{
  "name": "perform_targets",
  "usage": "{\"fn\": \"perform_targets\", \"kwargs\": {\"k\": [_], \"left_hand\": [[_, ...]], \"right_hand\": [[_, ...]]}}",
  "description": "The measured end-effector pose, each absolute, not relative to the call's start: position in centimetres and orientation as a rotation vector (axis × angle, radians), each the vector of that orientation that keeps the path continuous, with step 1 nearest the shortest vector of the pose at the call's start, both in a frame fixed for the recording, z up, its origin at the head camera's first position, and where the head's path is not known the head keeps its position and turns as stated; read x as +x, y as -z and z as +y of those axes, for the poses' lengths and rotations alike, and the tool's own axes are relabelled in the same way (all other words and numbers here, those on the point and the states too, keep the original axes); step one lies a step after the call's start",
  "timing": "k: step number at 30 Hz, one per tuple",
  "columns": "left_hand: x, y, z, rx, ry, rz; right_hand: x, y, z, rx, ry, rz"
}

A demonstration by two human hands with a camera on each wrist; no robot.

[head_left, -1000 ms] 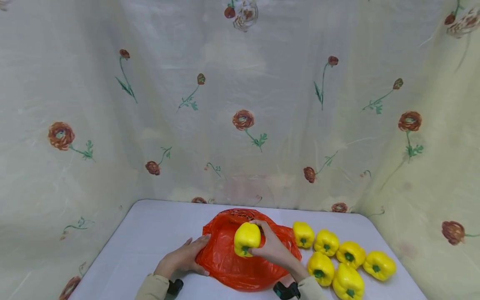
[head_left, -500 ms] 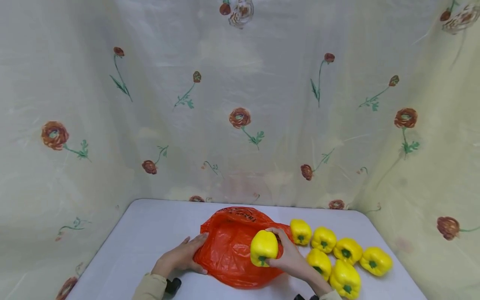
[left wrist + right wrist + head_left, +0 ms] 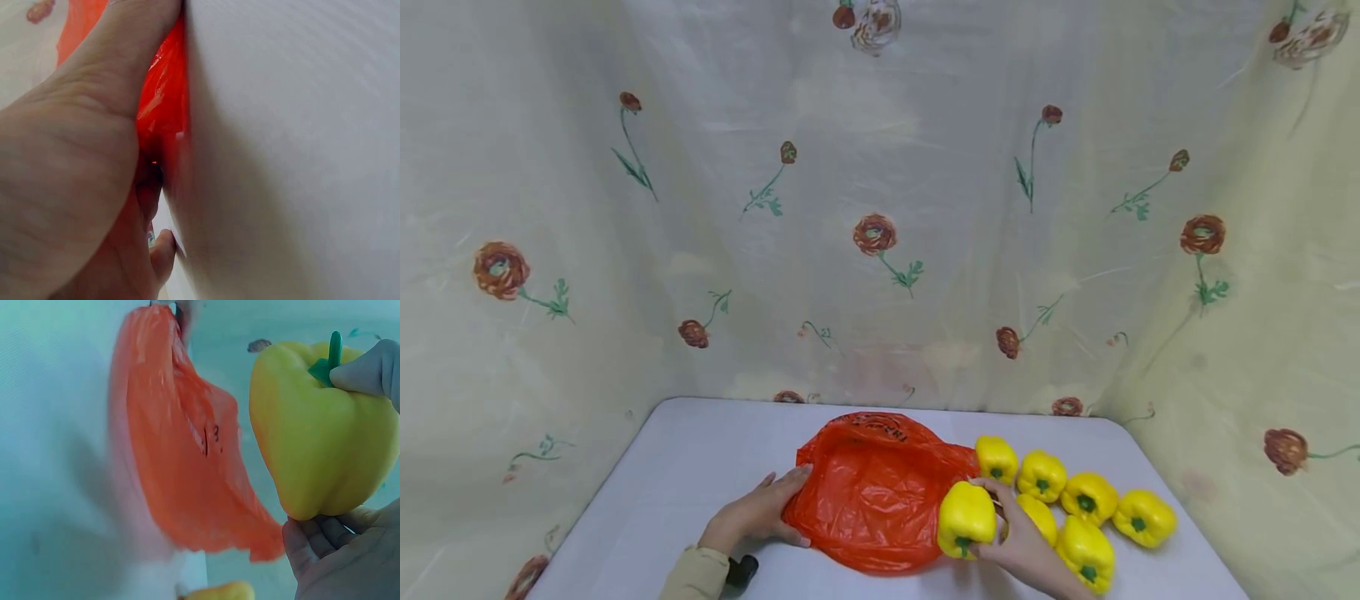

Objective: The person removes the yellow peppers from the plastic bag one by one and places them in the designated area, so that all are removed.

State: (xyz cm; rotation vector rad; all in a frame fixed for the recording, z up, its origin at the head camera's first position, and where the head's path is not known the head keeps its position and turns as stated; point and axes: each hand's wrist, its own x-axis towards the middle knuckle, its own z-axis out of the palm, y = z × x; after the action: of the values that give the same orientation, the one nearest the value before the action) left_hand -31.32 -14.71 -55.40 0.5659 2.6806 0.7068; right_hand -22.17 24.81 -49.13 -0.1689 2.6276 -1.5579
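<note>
My right hand holds a yellow bell pepper at the right edge of an open red plastic bag. In the right wrist view, my thumb presses beside the green stem of this pepper, and my other fingers support its opposite end. My left hand rests against the bag's left side, fingers extended and thumb apart near the table. The left wrist view shows the hand close against the red plastic; its fingertips are partly hidden.
Several more yellow bell peppers stand in a cluster on the white table, right of the bag; my right hand partly covers one. A flower-printed curtain surrounds the table at the back and sides.
The right hand has carried its pepper from over the bag's middle rightward and nearer to me, to the bag's right edge. My left hand has stayed at the bag's left side.
</note>
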Motion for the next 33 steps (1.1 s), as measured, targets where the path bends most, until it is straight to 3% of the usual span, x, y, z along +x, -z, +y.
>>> {"fn": "perform_targets", "kwargs": {"k": [7,33], "left_hand": [[-31.3,55.4,-14.7,0.557,-0.687,2.686],[-30.9,55.2,-15.0,0.554,-0.709,2.680]], "right_hand": [[-20.5,49.5,27.4,-0.001,1.509,2.604],[-17.3,49.8,39.4,0.137,1.416,2.800]]}}
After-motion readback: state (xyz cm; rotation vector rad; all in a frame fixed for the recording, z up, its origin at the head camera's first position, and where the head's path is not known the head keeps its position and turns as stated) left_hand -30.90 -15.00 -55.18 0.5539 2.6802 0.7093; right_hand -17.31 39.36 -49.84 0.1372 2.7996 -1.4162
